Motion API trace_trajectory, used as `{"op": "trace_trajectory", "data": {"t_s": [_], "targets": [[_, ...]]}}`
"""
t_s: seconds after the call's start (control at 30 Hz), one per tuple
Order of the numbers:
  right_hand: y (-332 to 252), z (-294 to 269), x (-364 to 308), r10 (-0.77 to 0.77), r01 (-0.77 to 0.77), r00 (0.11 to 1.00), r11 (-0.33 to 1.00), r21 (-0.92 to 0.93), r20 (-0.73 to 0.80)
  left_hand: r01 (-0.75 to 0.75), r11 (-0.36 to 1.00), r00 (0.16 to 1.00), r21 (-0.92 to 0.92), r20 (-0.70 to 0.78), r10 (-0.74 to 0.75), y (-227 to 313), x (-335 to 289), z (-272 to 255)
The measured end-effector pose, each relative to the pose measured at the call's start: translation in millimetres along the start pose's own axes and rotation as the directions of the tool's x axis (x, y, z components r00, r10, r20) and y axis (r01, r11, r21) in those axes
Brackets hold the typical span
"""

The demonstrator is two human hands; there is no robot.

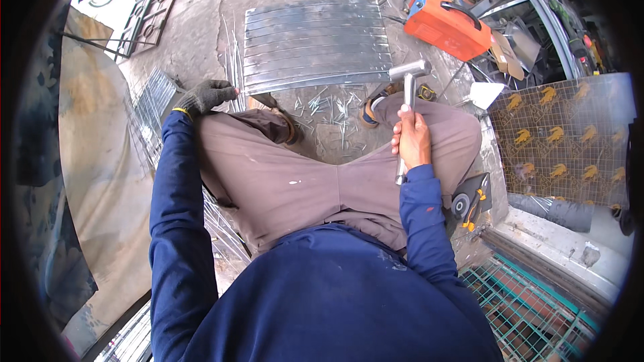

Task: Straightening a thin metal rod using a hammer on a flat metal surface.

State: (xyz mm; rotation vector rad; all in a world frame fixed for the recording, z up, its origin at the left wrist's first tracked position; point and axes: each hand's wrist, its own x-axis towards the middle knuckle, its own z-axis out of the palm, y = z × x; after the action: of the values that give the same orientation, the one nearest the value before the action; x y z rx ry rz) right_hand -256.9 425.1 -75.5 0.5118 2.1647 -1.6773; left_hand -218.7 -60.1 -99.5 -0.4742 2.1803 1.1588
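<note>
R hand [413, 138], approx. 3 o'clock, grips metal hammer [409, 88]; gloved L hand [204, 97], 10 o'clock, nr. slatted metal panel [316, 43], 12 o'clock; can't tell L grip.

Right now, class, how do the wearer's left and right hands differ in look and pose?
The left hand wears a dark glove; the right hand is bare. The right hand grips a hammer over the right thigh, while the left hand is beside the panel's near-left corner, any grip there unclear. Both hands emerge from blue sleeves.
</note>
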Motion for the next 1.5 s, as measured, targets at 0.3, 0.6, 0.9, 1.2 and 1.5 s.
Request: {"op": "trace_trajectory", "data": {"t_s": [0.3,0.6,0.9,1.2,1.5], "targets": [[8,-5,-8,-0.016,0.036,0.997,0.961,0.274,-0.074,0.011,0.998,1.0,-0.06,0.014,-0.01,7,0,4],[6,4,-8,-0.039,0.035,0.999,0.995,0.096,0.037,0.093,0.987,0.995,-0.132,0.057,-0.086,1,-5,3],[-16,1,-14,-0.113,0.112,0.993,0.993,0.033,0.025,0.096,0.97,0.995,-0.224,0.055,-0.086,-12,3,4],[-73,-11,-40,-0.356,0.356,0.933,0.934,0.017,0.046,-0.012,0.995,1.0,-0.1,0.019,0.014,-36,14,2],[-26,0,-14,-0.457,0.414,0.889,0.775,-0.478,0.029,0.079,0.988,0.997,-0.132,0.035,-0.075,-25,10,1]]}}
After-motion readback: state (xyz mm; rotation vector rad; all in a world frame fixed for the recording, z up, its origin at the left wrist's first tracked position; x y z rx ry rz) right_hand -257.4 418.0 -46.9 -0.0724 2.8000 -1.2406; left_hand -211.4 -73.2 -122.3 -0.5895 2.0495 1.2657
